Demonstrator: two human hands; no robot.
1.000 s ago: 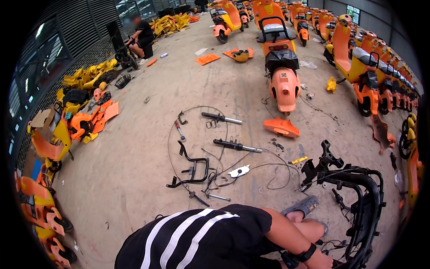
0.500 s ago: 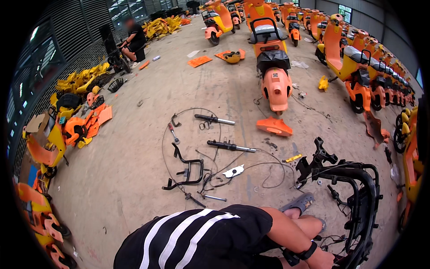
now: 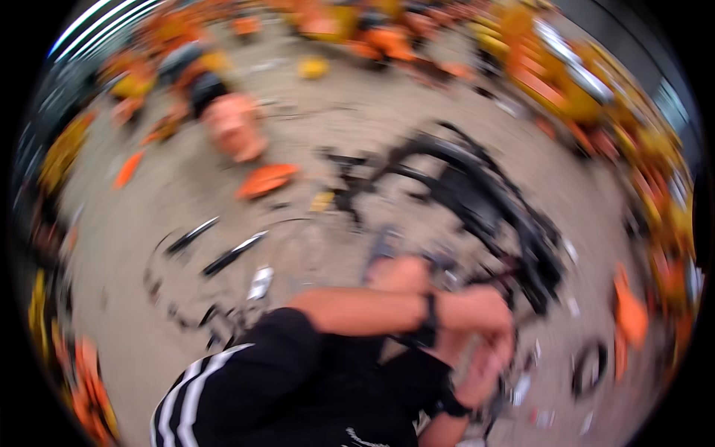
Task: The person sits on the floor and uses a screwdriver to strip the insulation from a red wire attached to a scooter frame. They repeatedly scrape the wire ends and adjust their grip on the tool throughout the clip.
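- Because blur runs through the whole view, edges are soft across the bare floor (image 3: 123, 268), which carries everything loose here.
- Orange and yellow scooters (image 3: 562, 78) crowd together along the upper right, too smeared to count.
- One nearer scooter (image 3: 234, 127) stands at the upper left, its pale orange end toward the person.
- The black tubular frame (image 3: 488, 197) lies on the floor just beyond the hands, its bent tubes sweeping down to the right.
- A black garment (image 3: 290, 380) with white stripes covers the person's body at the bottom.
- Near that scooter's end lies an orange panel (image 3: 268, 180).
- Two dark rods with silvery ends, a farther rod (image 3: 192, 235) and a nearer rod (image 3: 234, 253), lie on the left, apart from each other.
- A dark ring (image 3: 579, 375) rests at the lower right.
- The left hand (image 3: 480, 309) and right hand (image 3: 480, 372) come together near the frame's lower end; I cannot tell whether their fingers grip anything. Both wrists wear black bands.
- A white piece (image 3: 261, 283) sits beside the nearer rod.
- A small yellow piece (image 3: 322, 201) lies by the frame's left end.
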